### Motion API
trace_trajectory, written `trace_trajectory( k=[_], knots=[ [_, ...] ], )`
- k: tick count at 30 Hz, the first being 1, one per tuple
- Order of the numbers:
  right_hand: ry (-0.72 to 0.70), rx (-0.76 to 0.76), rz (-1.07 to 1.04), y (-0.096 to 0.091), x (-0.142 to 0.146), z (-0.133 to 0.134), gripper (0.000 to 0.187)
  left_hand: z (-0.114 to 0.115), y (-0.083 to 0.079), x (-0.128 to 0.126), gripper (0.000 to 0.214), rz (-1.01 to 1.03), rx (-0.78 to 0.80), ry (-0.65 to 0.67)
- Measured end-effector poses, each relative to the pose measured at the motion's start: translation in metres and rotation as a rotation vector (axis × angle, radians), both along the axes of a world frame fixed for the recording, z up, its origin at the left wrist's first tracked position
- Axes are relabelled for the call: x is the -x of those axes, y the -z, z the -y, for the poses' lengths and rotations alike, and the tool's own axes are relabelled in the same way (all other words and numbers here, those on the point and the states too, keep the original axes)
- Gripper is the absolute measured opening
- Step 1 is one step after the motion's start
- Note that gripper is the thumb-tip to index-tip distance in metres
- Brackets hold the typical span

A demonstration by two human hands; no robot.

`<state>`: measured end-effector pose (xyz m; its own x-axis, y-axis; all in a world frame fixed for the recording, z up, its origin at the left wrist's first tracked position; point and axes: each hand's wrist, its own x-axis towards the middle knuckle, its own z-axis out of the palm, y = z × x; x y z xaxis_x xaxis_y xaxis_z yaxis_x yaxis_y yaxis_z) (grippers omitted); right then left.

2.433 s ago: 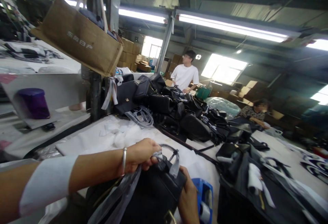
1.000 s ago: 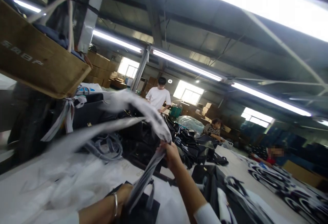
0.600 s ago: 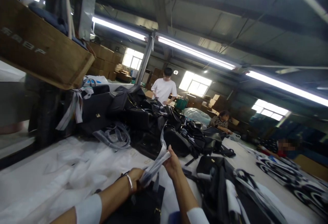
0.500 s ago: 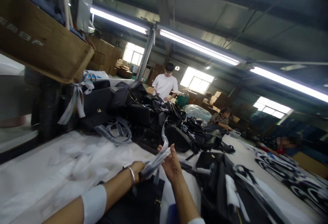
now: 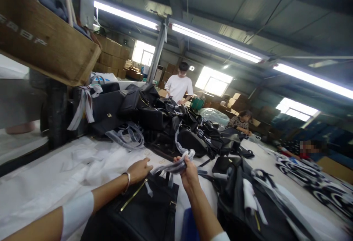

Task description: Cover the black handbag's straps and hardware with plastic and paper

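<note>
A black handbag [image 5: 146, 211] with a gold zip lies on the white-covered table [image 5: 35, 193] in front of me. My right hand [image 5: 187, 171] is closed on a crumpled strip of clear wrapping plastic [image 5: 172, 166] above the bag's handle. My left hand [image 5: 139, 170], with a bracelet at the wrist, rests by the bag's top edge near the strip's other end; its fingers are curled and I cannot tell if they hold anything.
A big heap of black handbags [image 5: 171, 123] fills the table beyond. More bags [image 5: 248, 200] lie at my right. A brown carton [image 5: 46, 42] hangs at upper left. A person in a white shirt [image 5: 179, 85] stands at the far end; another person [image 5: 241, 121] sits to the right.
The long strip of plastic that my right hand pulled high off the bag is now bunched low in that hand. My left hand has let go of the strip and settled by the bag.
</note>
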<state>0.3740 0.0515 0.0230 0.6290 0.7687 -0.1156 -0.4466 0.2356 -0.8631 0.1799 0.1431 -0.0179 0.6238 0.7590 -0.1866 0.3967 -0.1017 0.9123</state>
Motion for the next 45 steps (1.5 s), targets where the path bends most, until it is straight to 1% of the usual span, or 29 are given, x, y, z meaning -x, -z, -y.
trace_trajectory(
  k=[2,3,5,7,9,11,12,13,15,17,18,20,22,24,26,28,30,32,34,35,36,38,40,41,42,43,45],
  knots=[
    [0.063,0.016,-0.042,0.000,-0.007,0.000,0.017,0.015,-0.006,0.017,0.059,-0.104,-0.223,0.191],
    [0.087,0.020,-0.059,-0.001,-0.008,-0.001,0.014,0.025,-0.009,0.023,0.058,-0.147,-0.299,0.286],
    [0.118,0.023,-0.078,-0.003,-0.008,-0.003,0.009,0.045,-0.014,0.032,0.047,-0.229,-0.414,0.441],
    [0.119,0.025,-0.079,-0.006,-0.005,-0.008,0.008,0.061,-0.019,0.040,0.040,-0.292,-0.483,0.537],
    [0.101,0.035,-0.073,-0.006,0.000,-0.015,0.010,0.071,-0.023,0.048,0.037,-0.327,-0.524,0.598],
    [0.090,0.059,-0.072,-0.002,0.005,-0.026,0.013,0.076,-0.026,0.055,0.028,-0.333,-0.490,0.654],
    [0.091,0.074,-0.074,0.003,0.008,-0.033,0.016,0.076,-0.026,0.058,0.023,-0.327,-0.428,0.652],
    [0.094,0.090,-0.077,0.009,0.011,-0.040,0.019,0.075,-0.025,0.059,0.019,-0.313,-0.353,0.616],
    [0.095,0.114,-0.077,0.024,0.016,-0.054,0.026,0.069,-0.021,0.057,0.017,-0.274,-0.244,0.454],
    [0.077,0.124,-0.070,0.040,0.022,-0.064,0.034,0.059,-0.014,0.048,0.017,-0.219,-0.248,0.249],
    [0.063,0.125,-0.065,0.047,0.025,-0.067,0.036,0.053,-0.009,0.041,0.021,-0.191,-0.268,0.173],
    [0.032,0.122,-0.052,0.057,0.030,-0.070,0.040,0.040,0.002,0.027,0.032,-0.147,-0.280,0.068],
    [0.003,0.119,-0.035,0.061,0.034,-0.070,0.041,0.029,0.013,0.013,0.038,-0.116,-0.278,0.005],
    [-0.012,0.119,-0.006,0.060,0.035,-0.069,0.041,0.022,0.023,0.001,0.033,-0.089,-0.291,-0.016],
    [-0.019,0.124,0.041,0.057,0.032,-0.066,0.039,0.018,0.029,-0.009,0.025,-0.071,-0.295,-0.004],
    [-0.021,0.149,0.108,0.053,0.027,-0.059,0.036,0.016,0.033,-0.013,0.027,-0.060,-0.289,0.004],
    [0.016,0.198,0.195,0.049,0.023,-0.047,0.033,0.013,0.034,-0.011,0.031,-0.053,-0.280,-0.019],
    [0.112,0.248,0.299,0.044,0.025,-0.028,0.029,0.010,0.034,-0.003,0.033,-0.048,-0.271,-0.060],
    [0.218,0.270,0.397,0.041,0.037,-0.007,0.027,0.006,0.032,0.007,0.029,-0.046,-0.263,-0.107],
    [0.225,0.276,0.454,0.041,0.047,0.002,0.024,0.005,0.031,0.011,0.024,-0.046,-0.261,-0.130],
    [0.186,0.288,0.528,0.043,0.059,0.011,0.020,0.005,0.029,0.014,0.019,-0.045,-0.260,-0.150],
    [0.008,0.332,0.687,0.051,0.085,0.021,0.016,0.006,0.026,0.015,0.013,-0.045,-0.254,-0.186],
    [-0.169,0.368,0.780,0.064,0.107,0.023,0.028,0.009,0.022,0.011,0.014,-0.047,-0.228,-0.210],
    [-0.211,0.369,0.773,0.071,0.114,0.021,0.034,0.011,0.021,0.010,0.015,-0.046,-0.203,-0.208],
    [-0.219,0.359,0.733,0.078,0.119,0.019,0.034,0.012,0.019,0.009,0.015,-0.040,-0.165,-0.190],
    [-0.221,0.345,0.689,0.084,0.121,0.016,0.028,0.012,0.017,0.009,0.014,-0.031,-0.114,-0.155],
    [-0.244,0.323,0.611,0.092,0.118,0.010,0.011,0.010,0.014,0.013,0.013,-0.003,0.021,-0.044]
  ],
)
